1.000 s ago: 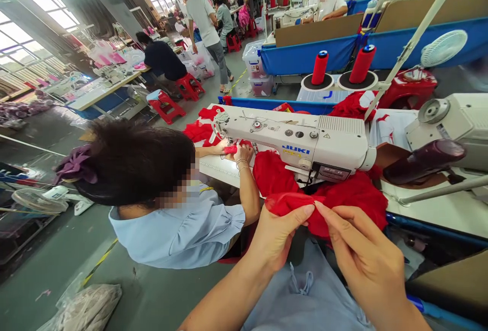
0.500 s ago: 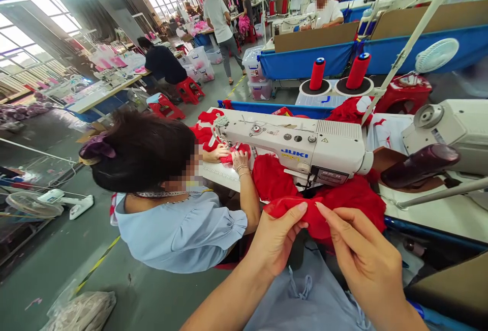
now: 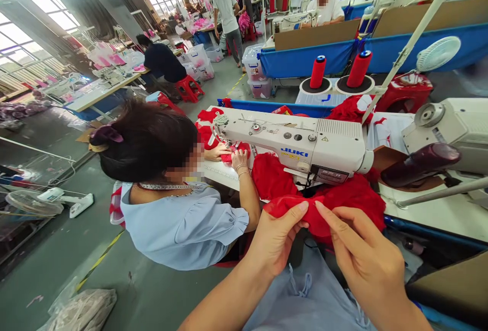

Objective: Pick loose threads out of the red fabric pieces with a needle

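Observation:
Between my two hands a piece of thin red fabric (image 3: 284, 206) is held up in front of my lap. My left hand (image 3: 282, 234) pinches its edge between thumb and fingers. A short gap to the right, my right hand (image 3: 366, 249) pinches the same fabric with thumb and forefinger. Part of the cloth hangs down between the hands. Behind it, a heap of red fabric (image 3: 354, 204) lies on the sewing table beneath a white sewing machine (image 3: 290, 140).
At my left a co-worker in a light blue top (image 3: 183, 224) guides red fabric at the machine's needle. Two red thread cones (image 3: 317, 72) stand behind the machine. A dark bottle-shaped object (image 3: 421, 163) and a second machine (image 3: 453, 132) are at the right. A plastic bag (image 3: 86, 310) lies on the floor.
My hands and the red fabric stay almost still. The co-worker beside me has leaned slightly toward the machine. A walking person in the background has moved a little to the right.

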Available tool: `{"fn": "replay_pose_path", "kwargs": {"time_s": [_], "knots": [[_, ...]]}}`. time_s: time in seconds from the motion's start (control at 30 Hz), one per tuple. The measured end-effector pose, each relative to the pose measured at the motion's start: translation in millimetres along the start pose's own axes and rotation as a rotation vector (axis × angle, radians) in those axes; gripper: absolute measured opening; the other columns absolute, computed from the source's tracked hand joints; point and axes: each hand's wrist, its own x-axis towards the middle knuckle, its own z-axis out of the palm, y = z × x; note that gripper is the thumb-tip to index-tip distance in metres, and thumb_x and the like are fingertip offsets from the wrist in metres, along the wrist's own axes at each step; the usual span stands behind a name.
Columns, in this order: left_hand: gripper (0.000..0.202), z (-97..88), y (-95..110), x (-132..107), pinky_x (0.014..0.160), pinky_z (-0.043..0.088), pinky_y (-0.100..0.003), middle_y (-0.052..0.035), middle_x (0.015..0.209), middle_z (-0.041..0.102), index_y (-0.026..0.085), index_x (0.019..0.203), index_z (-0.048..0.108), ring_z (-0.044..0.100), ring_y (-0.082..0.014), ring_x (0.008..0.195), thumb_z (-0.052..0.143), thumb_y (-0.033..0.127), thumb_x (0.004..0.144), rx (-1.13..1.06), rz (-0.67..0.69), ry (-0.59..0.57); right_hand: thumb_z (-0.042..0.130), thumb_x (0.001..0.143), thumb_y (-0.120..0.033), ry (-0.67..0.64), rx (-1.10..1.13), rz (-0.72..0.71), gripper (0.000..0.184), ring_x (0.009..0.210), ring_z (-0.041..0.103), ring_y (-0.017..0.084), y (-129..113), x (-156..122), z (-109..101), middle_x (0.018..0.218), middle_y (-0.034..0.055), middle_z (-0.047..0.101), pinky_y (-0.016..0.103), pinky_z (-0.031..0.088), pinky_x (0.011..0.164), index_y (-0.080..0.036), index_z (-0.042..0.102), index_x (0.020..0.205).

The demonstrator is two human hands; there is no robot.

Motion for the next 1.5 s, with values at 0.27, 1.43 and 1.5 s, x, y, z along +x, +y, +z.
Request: {"fn": "replay_pose_path", "kwargs": {"time_s": [0.27,1.43,1.5], "knots": [[0.023,0.9,0,-1,0.064,0.047,-0.021,-0.0040,0.071,0.071,0.012,0.073,0.075,0.060,-0.0100,0.066,0.085,0.029,0.064,0.020,0.042,-0.026,0.051,0.091,-0.004,0.000,-0.037,0.006,0.038,0.066,0.062,0.008,-4,2,-1,0.089,0.0038,0.065,0.017,0.047,0.059,-0.022,0.070,0.119],[0.016,-2.7,-6,-1,0.067,0.044,-0.023,-0.0016,0.066,0.066,0.013,0.071,0.073,0.056,-0.0106,0.065,0.082,0.026,0.069,0.028,0.089,-0.056,0.052,0.089,-0.004,-0.007,0.315,0.096,0.039,0.069,0.064,0.010,-6,8,0,0.084,0.0035,0.063,0.017,0.053,0.061,-0.021,0.070,0.118],[0.014,-2.9,-6,-1,0.068,0.044,-0.023,-0.0014,0.066,0.067,0.013,0.071,0.073,0.056,-0.0107,0.066,0.081,0.025,0.070,0.035,0.106,-0.052,0.052,0.089,-0.004,-0.009,0.289,0.087,0.040,0.068,0.064,0.010,-6,7,0,0.084,0.0031,0.063,0.017,0.053,0.059,-0.022,0.070,0.120]]}}
